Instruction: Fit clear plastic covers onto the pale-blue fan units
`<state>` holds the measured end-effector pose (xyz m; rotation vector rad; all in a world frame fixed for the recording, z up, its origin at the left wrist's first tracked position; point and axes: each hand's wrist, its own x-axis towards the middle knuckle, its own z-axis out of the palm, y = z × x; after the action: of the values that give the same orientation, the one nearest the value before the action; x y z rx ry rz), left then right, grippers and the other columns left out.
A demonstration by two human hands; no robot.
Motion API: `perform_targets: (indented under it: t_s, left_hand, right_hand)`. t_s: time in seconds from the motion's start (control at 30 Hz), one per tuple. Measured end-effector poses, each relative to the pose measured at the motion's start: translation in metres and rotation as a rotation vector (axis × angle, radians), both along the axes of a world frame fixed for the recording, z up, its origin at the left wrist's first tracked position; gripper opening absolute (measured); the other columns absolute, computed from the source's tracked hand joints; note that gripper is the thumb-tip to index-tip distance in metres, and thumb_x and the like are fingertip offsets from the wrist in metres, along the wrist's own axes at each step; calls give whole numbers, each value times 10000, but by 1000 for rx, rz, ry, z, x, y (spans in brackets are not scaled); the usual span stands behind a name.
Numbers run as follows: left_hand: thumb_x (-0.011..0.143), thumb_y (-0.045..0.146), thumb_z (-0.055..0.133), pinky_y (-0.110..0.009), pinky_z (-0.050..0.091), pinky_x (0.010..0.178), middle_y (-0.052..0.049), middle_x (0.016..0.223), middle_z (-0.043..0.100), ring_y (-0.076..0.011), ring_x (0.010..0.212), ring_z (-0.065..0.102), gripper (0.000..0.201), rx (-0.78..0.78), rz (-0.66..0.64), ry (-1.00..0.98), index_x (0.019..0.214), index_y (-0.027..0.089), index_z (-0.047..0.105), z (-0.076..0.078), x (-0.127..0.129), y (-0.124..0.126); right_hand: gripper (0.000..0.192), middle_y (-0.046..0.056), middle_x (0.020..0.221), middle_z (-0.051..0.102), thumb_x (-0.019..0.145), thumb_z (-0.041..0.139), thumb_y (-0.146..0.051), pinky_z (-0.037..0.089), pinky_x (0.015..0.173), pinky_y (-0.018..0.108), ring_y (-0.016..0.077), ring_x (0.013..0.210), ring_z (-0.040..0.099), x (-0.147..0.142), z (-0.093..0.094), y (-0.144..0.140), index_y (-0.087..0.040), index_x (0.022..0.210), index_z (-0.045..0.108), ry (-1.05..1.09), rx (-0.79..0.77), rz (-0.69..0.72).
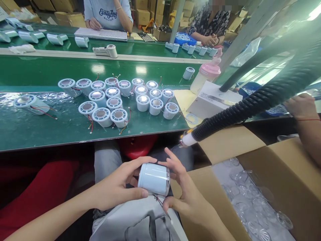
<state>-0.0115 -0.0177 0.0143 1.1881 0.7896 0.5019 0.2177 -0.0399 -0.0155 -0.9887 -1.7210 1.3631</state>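
In front of my lap is a light-blue cylindrical housing, lying on its side. My left hand grips its left end, with the thumb along the lower side and fingers over the top. A clear cover rings the right end of the housing. Around that end curves my right hand, one finger touching the top, another raised, the thumb low beside thin dark wires. The palm side of the housing is hidden.
Several similar light-blue units with wires stand on the green bench. A black corrugated hose slants in from the right. Below it, an open carton contains clear plastic covers. A pink-topped bottle stands behind; co-workers sit opposite.
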Motion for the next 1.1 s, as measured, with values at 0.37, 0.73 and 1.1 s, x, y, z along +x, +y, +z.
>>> perform_targets:
  t_s: [0.37,0.73,1.1]
  left_hand:
    - [719,306,764,-393,464,938,-94,1227,587,-263,1098,581,730,-43,30,-38,1359,258,416,-7,3,10]
    - [700,260,776,-394,412,1026,-122,1265,590,-254,1167,552,574,56,94,-118,1217,173,543,-61,68,80]
    - [662,286,800,-385,446,967,-135,1203,599,-251,1092,583,574,48,138,-28,1149,154,526,-54,58,86]
  right_hand:
    - [597,101,1359,517,739,751,-218,497,972,417,266,1265,480,-2,-21,1,-305,1272,497,133,11,-92]
    - [531,145,1363,450,663,787,-363,474,943,465,281,1233,494,-5,-102,31,-275,1068,455,453,-15,-593]
    - [559,123,1273,550,594,843,-326,511,900,412,272,1162,557,-5,-108,47,-254,1055,535,534,-15,-521]
